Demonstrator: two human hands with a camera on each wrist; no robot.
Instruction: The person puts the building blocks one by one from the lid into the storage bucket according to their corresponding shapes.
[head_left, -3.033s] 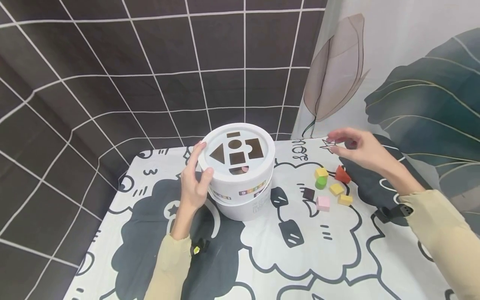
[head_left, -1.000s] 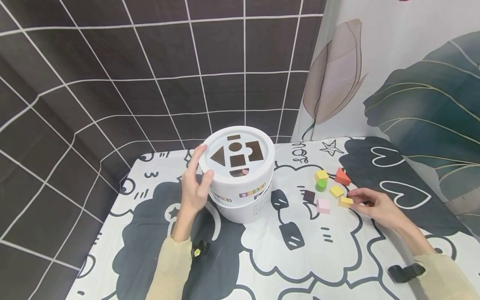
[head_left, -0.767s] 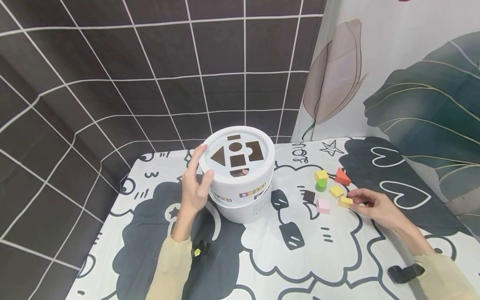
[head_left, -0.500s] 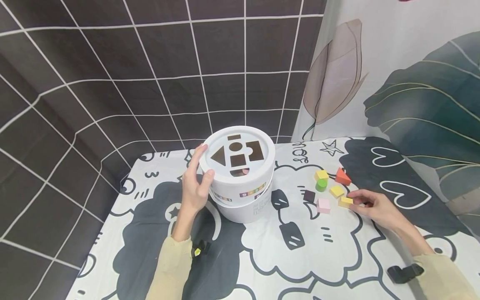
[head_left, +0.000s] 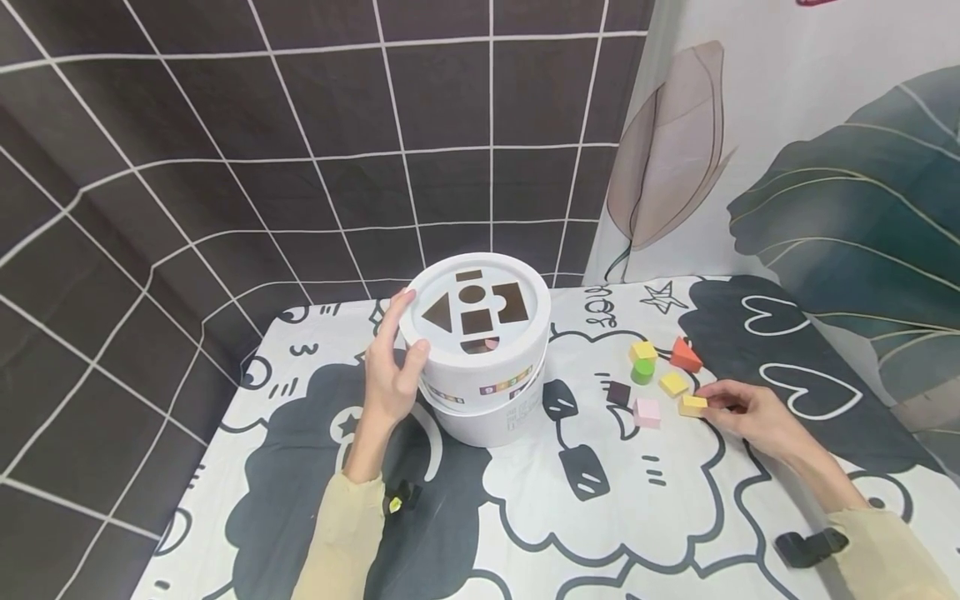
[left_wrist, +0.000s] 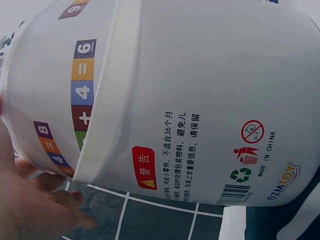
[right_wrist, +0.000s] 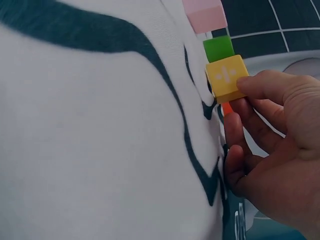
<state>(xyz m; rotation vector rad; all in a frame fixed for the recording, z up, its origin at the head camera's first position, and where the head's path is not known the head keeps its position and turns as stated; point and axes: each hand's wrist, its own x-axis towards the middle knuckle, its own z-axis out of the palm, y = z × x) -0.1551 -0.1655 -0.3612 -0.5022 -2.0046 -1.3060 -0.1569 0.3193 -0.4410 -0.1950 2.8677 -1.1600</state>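
A white lidded bucket [head_left: 491,425] stands on the table, its lid [head_left: 450,350] cut with square, round, triangular and other holes. My left hand [head_left: 386,379] grips the bucket's left side at the lid, thumb on the near side and fingers farther back. In the right wrist view, a yellow block [right_wrist: 227,77] with a division sign is pinched between the thumb and fingers of my right hand [right_wrist: 285,125]. That block is low at the table, at the right of a small group of blocks; whether it touches the cloth I cannot tell.
Around the held block lie two more yellow blocks [head_left: 673,383], a green cylinder [head_left: 642,372], a red triangular block [head_left: 686,356], a pink block [head_left: 647,412] and a dark block [head_left: 618,393]. A patterned cloth [head_left: 637,517] covers the table. A dark gridded curtain [head_left: 442,183] hangs behind.
From a raised spot at the back right, my right hand has come down to the yellow block and pinches it. During the last second it has hardly moved. My left hand stays on the bucket.
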